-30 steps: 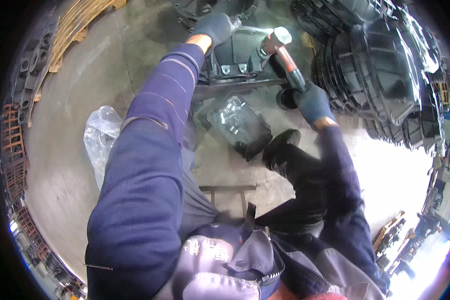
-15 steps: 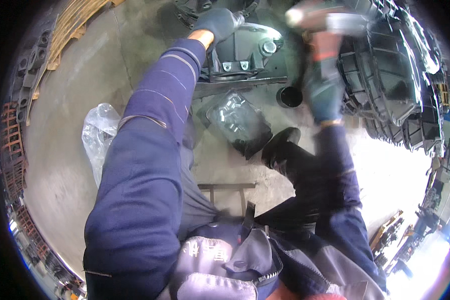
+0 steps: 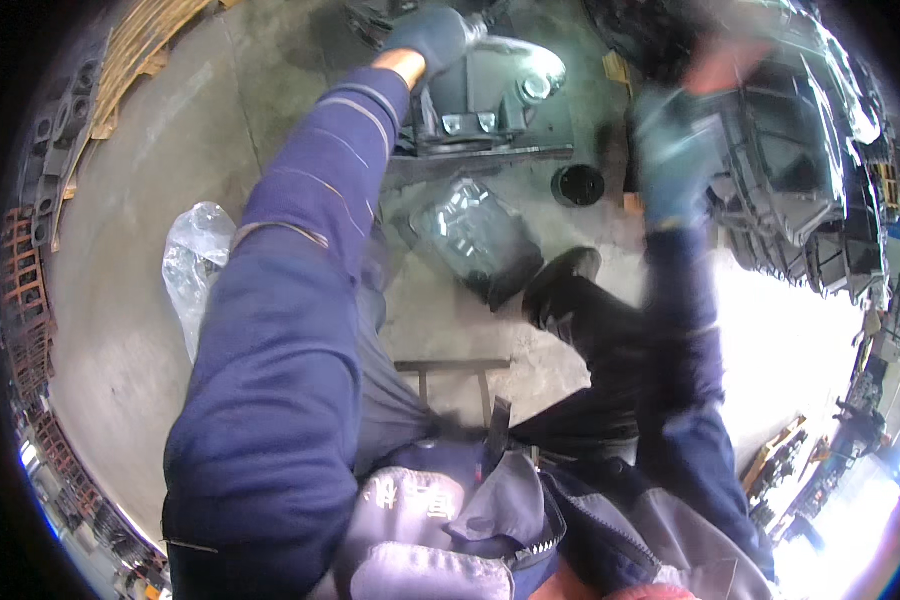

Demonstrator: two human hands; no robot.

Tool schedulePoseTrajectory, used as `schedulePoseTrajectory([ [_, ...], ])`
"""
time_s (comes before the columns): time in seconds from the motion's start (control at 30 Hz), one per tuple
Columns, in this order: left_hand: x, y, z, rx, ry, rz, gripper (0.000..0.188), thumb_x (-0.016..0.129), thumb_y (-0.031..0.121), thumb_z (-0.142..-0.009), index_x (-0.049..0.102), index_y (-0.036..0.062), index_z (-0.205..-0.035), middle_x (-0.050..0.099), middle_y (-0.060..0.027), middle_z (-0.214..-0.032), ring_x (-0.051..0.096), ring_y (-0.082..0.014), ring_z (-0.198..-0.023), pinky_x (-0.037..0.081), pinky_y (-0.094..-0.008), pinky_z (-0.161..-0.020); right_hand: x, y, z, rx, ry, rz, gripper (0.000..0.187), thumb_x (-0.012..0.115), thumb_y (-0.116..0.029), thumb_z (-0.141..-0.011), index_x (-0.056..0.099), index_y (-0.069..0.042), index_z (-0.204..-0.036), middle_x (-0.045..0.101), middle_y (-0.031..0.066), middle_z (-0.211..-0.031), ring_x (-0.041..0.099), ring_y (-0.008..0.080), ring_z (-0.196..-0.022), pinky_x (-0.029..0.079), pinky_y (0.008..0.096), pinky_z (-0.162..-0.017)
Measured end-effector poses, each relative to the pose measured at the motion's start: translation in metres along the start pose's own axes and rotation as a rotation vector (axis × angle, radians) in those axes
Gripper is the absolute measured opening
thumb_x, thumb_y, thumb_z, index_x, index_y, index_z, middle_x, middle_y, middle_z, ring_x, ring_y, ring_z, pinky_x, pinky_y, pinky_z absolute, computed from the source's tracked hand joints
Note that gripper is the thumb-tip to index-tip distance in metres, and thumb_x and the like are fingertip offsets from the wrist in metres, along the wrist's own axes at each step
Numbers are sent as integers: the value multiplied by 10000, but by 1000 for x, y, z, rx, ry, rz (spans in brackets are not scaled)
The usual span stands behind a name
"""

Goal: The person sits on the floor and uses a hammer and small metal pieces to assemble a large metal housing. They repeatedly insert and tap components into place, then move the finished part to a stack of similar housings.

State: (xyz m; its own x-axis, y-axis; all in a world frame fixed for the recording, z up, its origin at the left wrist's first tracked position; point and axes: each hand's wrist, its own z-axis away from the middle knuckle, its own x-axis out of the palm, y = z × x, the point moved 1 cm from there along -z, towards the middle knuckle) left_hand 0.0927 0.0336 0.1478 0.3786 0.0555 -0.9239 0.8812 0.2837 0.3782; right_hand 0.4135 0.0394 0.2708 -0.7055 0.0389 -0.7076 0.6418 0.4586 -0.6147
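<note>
My left hand [image 3: 432, 38], in a dark glove, is closed at the top of a dark metal casting [image 3: 470, 95]. A short metal piece [image 3: 475, 28] shows at its fingertips; its kind is not clear. The casting has a curved bright rim and a round boss at its right. My right hand [image 3: 672, 150], gloved too, is raised on the right beside the stacked black housings. It grips a hammer by its reddish handle [image 3: 728, 65]; motion smears both, and the hammer's head is hard to make out.
Ribbed black housings [image 3: 785, 150] are stacked at the right. A bag of small shiny parts [image 3: 475, 225] lies on the floor near my shoe [image 3: 560, 285]. A black ring [image 3: 577, 186] stands beside it. Clear plastic wrap [image 3: 192, 265] lies left; wooden slats [image 3: 135, 75] are at far left.
My right hand has swung right and away from the casting with the hammer, toward the black housings. My left hand stays at the casting's top, shifted slightly upward.
</note>
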Motion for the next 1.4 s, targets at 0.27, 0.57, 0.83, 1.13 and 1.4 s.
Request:
schedulePoseTrajectory([
  [0.27,-2,10,12,35,-37,-14,590,438,526,-1039,756,32,-1091,703,-262,-1130,670,-440,-1091,492,-504,-966,-23,58,-30,-201,-333,398,384,734,-336,-892,734,-29,-1123,726,271,-963,725,407,-929,583,448,-784],
  [0.57,2,-3,-2,33,12,-21,589,448,526,-1036,746,25,-1114,698,-261,-1152,665,-442,-1098,488,-503,-985,16,32,18,-52,-145,150,340,741,-291,-878,702,-3,-1056,704,268,-946,707,382,-935,554,456,-779],
  [0.83,-5,7,5,21,21,87,600,454,523,-1041,753,5,-1086,691,-277,-1168,661,-448,-1119,492,-499,-973,-33,67,-24,-199,-324,428,379,752,-384,-905,715,-30,-1038,734,199,-881,723,335,-813,571,426,-735],
  [1.13,-16,22,10,-84,11,16,521,478,454,-998,772,24,-1027,722,-252,-1074,693,-415,-1065,511,-507,-948,29,30,27,-202,-144,379,276,761,-226,-850,710,20,-967,738,225,-877,737,326,-801,557,396,-706],
  [1.4,-14,25,19,9,51,-20,521,477,450,-998,769,20,-1042,722,-252,-1082,689,-409,-1083,507,-507,-958,17,82,65,88,-431,254,401,805,-324,-803,719,-8,-1035,713,267,-862,704,468,-856,558,480,-755],
])
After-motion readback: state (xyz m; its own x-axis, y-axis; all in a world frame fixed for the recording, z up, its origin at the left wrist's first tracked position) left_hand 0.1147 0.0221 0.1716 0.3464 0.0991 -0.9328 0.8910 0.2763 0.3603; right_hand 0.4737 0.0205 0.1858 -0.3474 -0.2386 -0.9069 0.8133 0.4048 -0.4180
